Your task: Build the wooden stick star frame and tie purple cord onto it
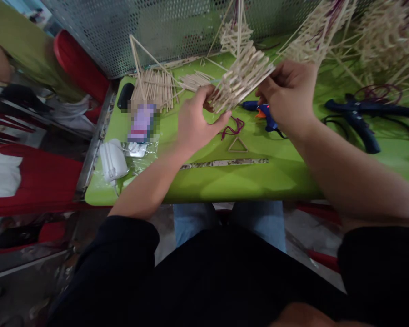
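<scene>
Both my hands hold a lattice structure of thin wooden sticks [242, 75] above the green table [225, 181]. My left hand [197, 119] pinches its lower left end, fingers closed round the sticks. My right hand [289, 93] grips its right end, fingers curled shut. Under the structure lie a blue glue gun [262, 111], a dark red cord [232, 127] and a small stick triangle [237, 145]. A long flat strip [225, 163] lies nearer the table's front edge.
A pile of loose sticks [153, 88] lies at the back left, beside a black object [125, 95]. A white adapter [112, 160] and a plastic wrapper sit at the left corner. A second dark glue gun [359, 119] lies right. More stick structures [385, 41] stand at the back right.
</scene>
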Demonstrator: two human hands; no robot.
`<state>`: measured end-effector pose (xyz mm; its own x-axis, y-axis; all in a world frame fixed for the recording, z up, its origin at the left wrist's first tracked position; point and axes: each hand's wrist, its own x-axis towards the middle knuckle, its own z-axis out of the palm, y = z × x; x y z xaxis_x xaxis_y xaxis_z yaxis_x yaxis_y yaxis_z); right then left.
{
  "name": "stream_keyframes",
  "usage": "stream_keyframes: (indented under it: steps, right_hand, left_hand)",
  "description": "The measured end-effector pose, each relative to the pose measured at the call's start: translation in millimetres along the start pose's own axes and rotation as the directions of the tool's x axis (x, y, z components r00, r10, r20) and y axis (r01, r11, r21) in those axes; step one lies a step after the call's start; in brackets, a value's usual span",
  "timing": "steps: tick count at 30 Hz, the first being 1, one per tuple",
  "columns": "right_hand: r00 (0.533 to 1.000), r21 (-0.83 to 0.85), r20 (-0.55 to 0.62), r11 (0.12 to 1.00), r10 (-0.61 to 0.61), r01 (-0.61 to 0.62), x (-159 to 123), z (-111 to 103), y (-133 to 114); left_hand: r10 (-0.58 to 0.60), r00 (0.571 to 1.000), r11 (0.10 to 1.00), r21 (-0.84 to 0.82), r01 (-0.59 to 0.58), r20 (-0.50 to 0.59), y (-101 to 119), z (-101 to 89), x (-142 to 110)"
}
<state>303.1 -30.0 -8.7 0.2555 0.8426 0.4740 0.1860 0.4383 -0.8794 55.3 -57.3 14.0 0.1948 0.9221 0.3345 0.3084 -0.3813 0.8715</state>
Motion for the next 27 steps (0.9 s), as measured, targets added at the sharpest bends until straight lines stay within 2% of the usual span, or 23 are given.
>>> stream_keyframes:
  steps: [10,14,17,20,24,27]
  right_hand:
    - [0.998,0.003,0.007,0.998,0.068,-0.068,-3,5,-12]
    - [0.995,0.049,0.001,0.994,0.1,-0.1,-5,7,-17]
    - [0.997,0.064,0.0,0.995,0.073,-0.072,-5,7,-15]
    - [0.999,0.065,0.0,0.997,0.036,-0.036,-4,5,-11]
    - [0.999,0.044,0.012,0.998,0.042,-0.043,-3,4,-13]
    - [0.999,-0.021,0.025,0.999,0.045,-0.045,-6,3,-18]
  left_hand:
    - [0.008,0.999,1.0,-0.01,-0.008,0.039,-7,-2.8,2]
    - [-0.001,1.0,1.0,-0.025,0.001,0.01,-2,-3.6,2]
    - [0.007,1.0,0.997,-0.074,-0.008,-0.011,-4,-2.7,3]
    - [0.061,0.998,0.994,-0.091,-0.061,0.0,-18,-1.7,10]
    - [0.152,0.988,0.988,-0.028,-0.151,0.036,-45,-0.7,25]
    - [0.172,0.985,0.985,-0.015,-0.171,0.036,-55,0.3,30]
